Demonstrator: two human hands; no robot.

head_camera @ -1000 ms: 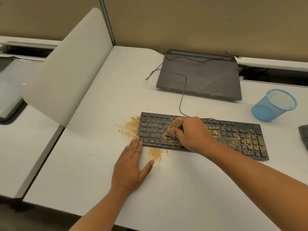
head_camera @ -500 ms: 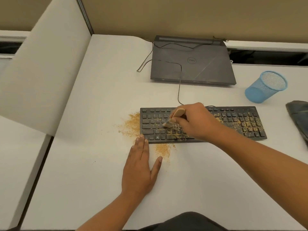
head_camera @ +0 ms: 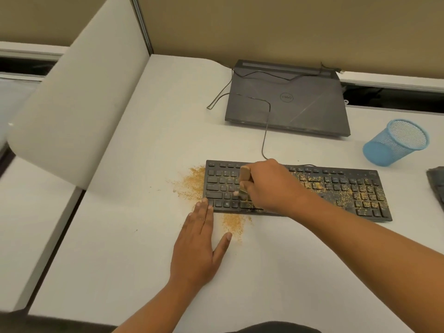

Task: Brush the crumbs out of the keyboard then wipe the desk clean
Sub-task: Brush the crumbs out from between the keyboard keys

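Right hand (head_camera: 269, 186) swept brush (head_camera: 244, 174) leftward, left hand (head_camera: 194, 251) flat

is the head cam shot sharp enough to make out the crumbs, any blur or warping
Head view: light is soft and even, with no glare; crumbs on the right half of the keyboard read as distinct specks; the tip of the brush in the right hand is smeared, likely motion blur; the wide-angle lens tilts the divider panel at the left.

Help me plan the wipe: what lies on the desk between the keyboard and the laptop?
In the head view, only a thin dark cable crosses the bare desk between keyboard and laptop.
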